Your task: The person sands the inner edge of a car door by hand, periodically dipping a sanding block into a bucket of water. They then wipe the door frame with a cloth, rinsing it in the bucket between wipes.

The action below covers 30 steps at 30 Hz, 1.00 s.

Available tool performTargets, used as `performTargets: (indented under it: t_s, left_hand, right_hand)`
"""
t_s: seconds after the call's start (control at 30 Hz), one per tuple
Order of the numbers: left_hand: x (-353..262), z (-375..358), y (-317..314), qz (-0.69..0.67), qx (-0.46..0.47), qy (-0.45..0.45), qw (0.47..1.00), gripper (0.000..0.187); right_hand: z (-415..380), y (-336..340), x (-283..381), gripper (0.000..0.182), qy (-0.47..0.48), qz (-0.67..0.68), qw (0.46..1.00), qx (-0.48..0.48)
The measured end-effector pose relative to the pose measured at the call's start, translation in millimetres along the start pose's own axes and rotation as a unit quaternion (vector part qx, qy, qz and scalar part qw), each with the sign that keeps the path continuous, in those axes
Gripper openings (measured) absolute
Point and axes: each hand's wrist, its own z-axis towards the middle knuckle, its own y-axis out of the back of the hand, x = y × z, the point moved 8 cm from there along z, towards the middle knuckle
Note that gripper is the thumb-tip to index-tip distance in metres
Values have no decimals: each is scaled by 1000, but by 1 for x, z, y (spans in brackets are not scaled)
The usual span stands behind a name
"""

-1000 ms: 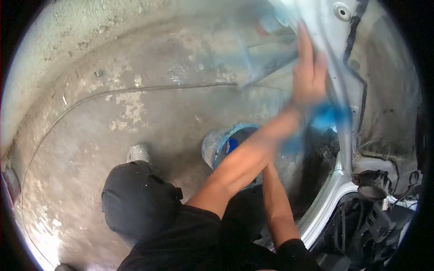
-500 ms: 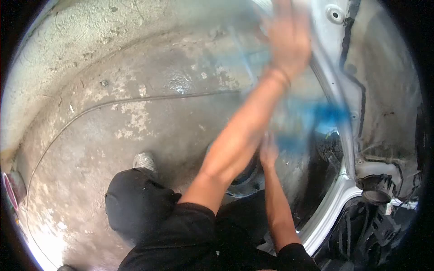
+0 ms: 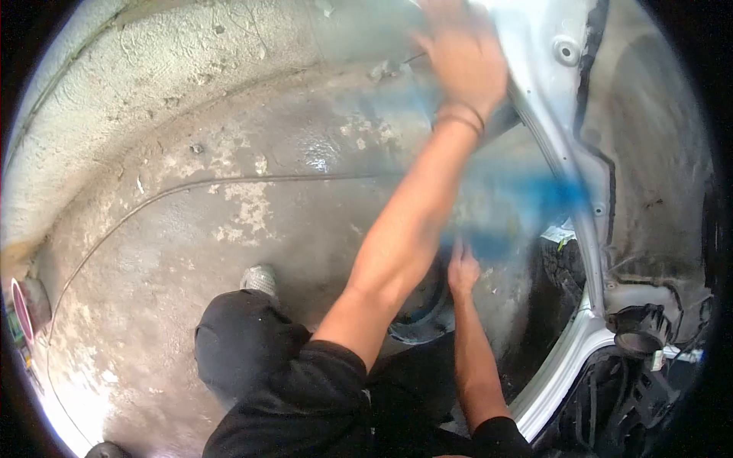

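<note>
1. The left hand (image 3: 462,57) lies flat and open, up on the car's white body panel (image 3: 546,114).
2. The right hand (image 3: 463,271) sits low beside a blurry blue cloth (image 3: 527,202); can't tell its grip.
3. The cloth looks soft, light and floppy, so I'd bunch it mid-fold. The panel's stiff.
4. A bucket (image 3: 420,324) stands on the concrete floor (image 3: 229,229) below.

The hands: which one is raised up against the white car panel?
The left hand, the one with bands on its wrist, is stretched up against the white car panel. The right hand is low down, near the blue bucket.
</note>
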Motion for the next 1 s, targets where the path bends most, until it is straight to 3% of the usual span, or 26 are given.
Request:
performTargets:
  t_s: [0.03, 0.1, 0.13, 0.23, 0.27, 0.3, 0.37, 0.43, 0.57, 0.67, 0.73, 0.77, 0.83, 0.87, 0.93, 1.0]
  left_hand:
    - [4, -13, -16, 1, 0, -5, 1000, 73]
    - [24, -49, -52, 3, -100, 7, 995, 74]
    - [20, -59, -59, -25, -72, 17, 997, 74]
    - [15, -41, -34, -30, -111, 37, 993, 74]
    - [41, -20, -34, -32, -107, 36, 993, 74]
    - [87, 13, -54, 3, -5, 45, 999, 73]
    - [88, 13, -72, 42, 96, 51, 993, 72]
    - [18, -33, -34, -82, -138, 8, 987, 74]
    - [20, -44, -38, -75, -122, 41, 989, 73]
    - [35, 9, -6, -120, -190, -28, 974, 66]
    - [69, 39, -15, -27, -167, -135, 976, 65]
    - [55, 27, -22, -26, -167, -135, 976, 65]
    - [31, -9, -20, -166, -285, -63, 942, 60]
    - [32, -8, -15, -166, -288, -64, 941, 60]
    - [36, -6, -8, -64, -271, -64, 958, 61]
    - [76, 45, -7, 4, -47, -26, 999, 69]
  right_hand:
    - [0, 2, 3, 63, 2, 3, 1000, -3]
    - [-3, 11, 20, 58, -47, 0, 998, 31]
    - [-2, 7, 11, 58, -47, -4, 998, 33]
    - [0, -5, -18, 61, -45, -28, 998, 39]
    - [0, -3, -16, 60, -32, -28, 999, 14]
    - [1, -1, -12, 60, -17, -26, 999, -10]
    - [-2, 5, -2, 57, -11, -7, 1000, -25]
    - [-3, 7, 15, 55, 7, 14, 999, -34]
    - [-5, 7, 3, 57, -27, -8, 1000, 3]
    - [-1, 2, -4, 55, -33, -22, 999, -3]
    - [-2, 2, -3, 54, -36, -34, 999, -10]
    - [-3, 5, 3, 55, -41, -35, 999, -6]
    - [-1, 7, 10, 56, -39, -39, 998, -3]
    - [-3, 6, 9, 56, -26, -33, 999, -11]
    - [-1, 8, 2, 57, -15, -31, 999, -22]
    - [2, -1, -9, 62, -25, -30, 999, 28]
